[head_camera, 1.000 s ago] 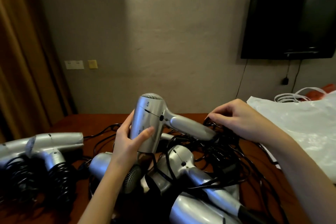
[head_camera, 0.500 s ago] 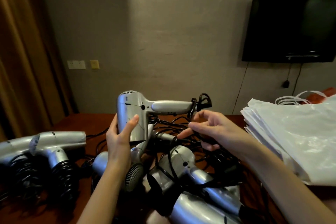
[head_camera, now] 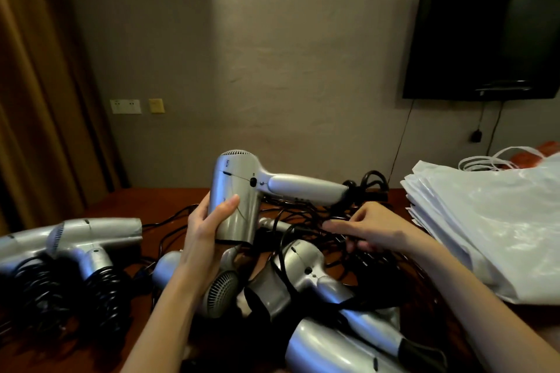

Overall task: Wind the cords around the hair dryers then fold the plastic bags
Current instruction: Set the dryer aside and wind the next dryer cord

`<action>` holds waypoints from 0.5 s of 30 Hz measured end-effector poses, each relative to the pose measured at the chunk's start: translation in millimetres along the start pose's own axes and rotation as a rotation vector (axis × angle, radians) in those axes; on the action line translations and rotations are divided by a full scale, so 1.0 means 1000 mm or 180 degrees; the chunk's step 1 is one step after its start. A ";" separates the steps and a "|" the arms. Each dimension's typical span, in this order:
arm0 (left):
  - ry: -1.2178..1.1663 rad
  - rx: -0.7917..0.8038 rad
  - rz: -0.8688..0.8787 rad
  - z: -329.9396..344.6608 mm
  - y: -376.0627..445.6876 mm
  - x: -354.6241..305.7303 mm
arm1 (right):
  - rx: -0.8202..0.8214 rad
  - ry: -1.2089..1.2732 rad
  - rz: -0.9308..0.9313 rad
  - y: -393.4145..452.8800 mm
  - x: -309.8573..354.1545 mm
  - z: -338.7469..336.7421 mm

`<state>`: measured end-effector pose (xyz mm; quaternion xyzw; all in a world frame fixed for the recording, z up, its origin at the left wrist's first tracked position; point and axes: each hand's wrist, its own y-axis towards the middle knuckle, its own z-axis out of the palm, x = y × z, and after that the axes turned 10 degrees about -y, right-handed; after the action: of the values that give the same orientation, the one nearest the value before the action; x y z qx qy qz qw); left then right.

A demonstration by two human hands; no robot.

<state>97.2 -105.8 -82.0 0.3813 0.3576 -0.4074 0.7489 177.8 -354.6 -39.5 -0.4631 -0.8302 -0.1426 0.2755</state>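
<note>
My left hand (head_camera: 209,230) grips the barrel of a silver hair dryer (head_camera: 242,191) held up over the pile, its handle pointing right. Its black cord (head_camera: 368,183) loops off the handle's end. My right hand (head_camera: 372,228) is below the handle, fingers curled among the tangled black cords (head_camera: 306,221); whether it holds one is unclear. Several more silver dryers (head_camera: 318,281) lie unwound beneath. Two dryers with wound cords (head_camera: 91,248) lie at the left. A stack of white plastic bags (head_camera: 491,221) sits at the right.
The dark wooden table (head_camera: 145,200) stands against a grey wall. A black TV (head_camera: 485,39) hangs on the wall at the upper right, with cables below it. Brown curtains (head_camera: 36,85) hang on the left.
My left hand lifted the dryer and turned its handle level to the right. My right hand left the handle's end and dropped into the cords below.
</note>
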 end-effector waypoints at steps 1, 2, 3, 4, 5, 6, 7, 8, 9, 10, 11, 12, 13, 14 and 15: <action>0.0014 0.0053 -0.0015 0.000 -0.001 0.000 | -0.0084 -0.0095 -0.0013 0.002 -0.005 -0.002; 0.0050 0.0109 -0.0015 0.000 -0.001 0.000 | -0.0083 -0.0101 -0.0147 0.004 -0.012 -0.004; 0.0101 0.0169 -0.0019 0.000 -0.001 0.000 | -0.0044 0.0014 -0.0236 0.008 -0.019 -0.004; 0.0165 0.0237 -0.0025 0.000 -0.001 0.000 | -0.0001 0.0164 -0.0296 0.013 -0.027 -0.004; 0.0246 0.0306 -0.0021 0.002 -0.001 0.001 | 0.0054 0.0205 -0.0266 0.019 -0.034 -0.005; 0.0328 0.0372 0.0001 0.003 -0.001 0.003 | 0.0164 0.0184 -0.0253 0.024 -0.037 -0.007; 0.0393 0.0422 0.0024 0.005 -0.001 0.005 | 0.0297 0.0247 -0.0279 0.028 -0.037 -0.009; 0.0435 0.0457 0.0050 0.007 -0.001 0.006 | 0.0373 0.0407 -0.0320 0.031 -0.038 -0.011; 0.0465 0.0463 0.0074 0.007 -0.001 0.007 | 0.0367 0.0580 -0.0317 0.031 -0.037 -0.013; 0.0496 0.0449 0.0099 0.007 -0.001 0.008 | 0.0344 0.0718 -0.0365 0.030 -0.035 -0.015; 0.0520 0.0416 0.0117 0.007 -0.001 0.008 | 0.0339 0.0868 -0.0428 0.026 -0.037 -0.017; 0.0546 0.0376 0.0141 0.006 0.000 0.007 | 0.0351 0.0998 -0.0520 0.022 -0.036 -0.019; 0.0574 0.0352 0.0174 0.006 0.000 0.006 | 0.0351 0.1061 -0.0592 0.019 -0.037 -0.020; 0.0614 0.0337 0.0212 0.005 0.000 0.005 | 0.0372 0.1092 -0.0662 0.018 -0.038 -0.021; 0.0647 0.0338 0.0237 0.004 0.000 0.004 | 0.0390 0.1105 -0.0712 0.016 -0.036 -0.022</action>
<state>99.9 -110.8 -83.5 0.4727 0.3952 -0.3569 0.7022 213.3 -381.7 -43.0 -0.3190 -0.8237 -0.1991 0.4245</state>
